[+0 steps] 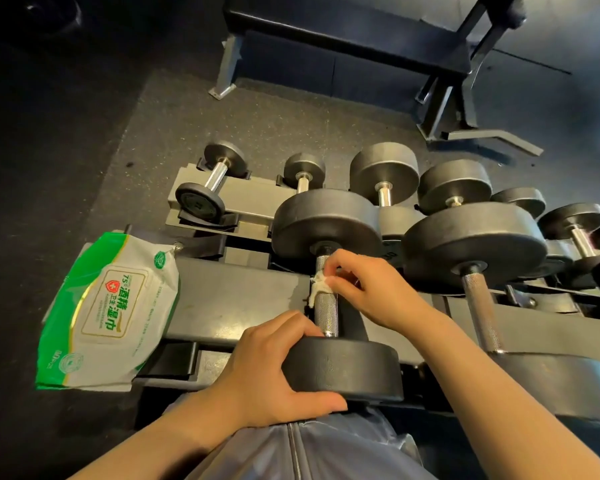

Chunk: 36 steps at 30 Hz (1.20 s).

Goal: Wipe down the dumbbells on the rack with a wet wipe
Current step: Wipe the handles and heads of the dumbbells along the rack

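- Nearest the camera, the left hand (257, 372) grips the near head of the dumbbell (340, 367), fingers curled over its top edge and thumb along its near rim.
- Just beyond, the right hand (364, 285) pinches a crumpled white wet wipe (317, 287) against the left side of the dumbbell's knurled handle (326, 306).
- That dumbbell lies on the rack (236, 303), between both hands.
- At the rack's left end rests a green-and-white wipe pack (108, 313), well left of the hands.

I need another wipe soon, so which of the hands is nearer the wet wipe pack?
Left. The left hand grips the dumbbell's near end, just right of the wet wipe pack; the right hand is farther right.
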Available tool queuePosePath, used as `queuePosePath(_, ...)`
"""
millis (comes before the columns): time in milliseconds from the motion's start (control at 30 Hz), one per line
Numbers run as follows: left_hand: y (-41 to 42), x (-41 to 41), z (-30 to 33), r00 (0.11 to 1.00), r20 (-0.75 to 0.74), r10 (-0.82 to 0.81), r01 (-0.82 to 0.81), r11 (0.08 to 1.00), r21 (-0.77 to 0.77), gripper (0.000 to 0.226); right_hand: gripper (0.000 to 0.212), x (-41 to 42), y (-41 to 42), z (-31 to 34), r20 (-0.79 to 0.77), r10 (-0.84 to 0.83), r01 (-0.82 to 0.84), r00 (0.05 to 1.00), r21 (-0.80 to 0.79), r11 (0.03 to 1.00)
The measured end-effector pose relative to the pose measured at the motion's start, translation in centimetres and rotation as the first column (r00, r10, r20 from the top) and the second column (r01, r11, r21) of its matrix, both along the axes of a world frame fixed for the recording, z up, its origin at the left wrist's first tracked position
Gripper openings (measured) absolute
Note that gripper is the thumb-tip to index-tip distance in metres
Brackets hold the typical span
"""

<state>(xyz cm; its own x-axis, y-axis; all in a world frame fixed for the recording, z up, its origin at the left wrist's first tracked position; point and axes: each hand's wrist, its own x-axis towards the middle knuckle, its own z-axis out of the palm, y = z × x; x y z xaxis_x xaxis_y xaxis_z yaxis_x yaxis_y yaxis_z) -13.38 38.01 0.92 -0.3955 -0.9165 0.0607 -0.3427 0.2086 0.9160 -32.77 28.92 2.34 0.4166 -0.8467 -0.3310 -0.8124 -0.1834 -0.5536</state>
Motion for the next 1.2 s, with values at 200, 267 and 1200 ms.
queuePosePath(200,-0.1,0.1,-0.1,1.0,0.002,-0.017,0.017,1.0,0.001,0.052,0.03,1.4,-1.4,-2.7,-0.215,0.077,-0.18,0.974,-0.517,0.837)
queuePosePath(267,-0.2,0.2,0.0,1.0,0.001,-0.018,0.018,1.0,0.006,0.053,0.034,1.7,-1.6,-3.0,-0.26,0.031,-0.178,0.965,-0.565,0.805)
queuePosePath(1200,0.1,0.3,-0.2,0.999,-0.029,0.024,-0.023,1.0,0.017,0.05,0.032,1.7,-2.5,-1.0,-0.243,0.26,-0.334,0.934,-0.345,0.877)
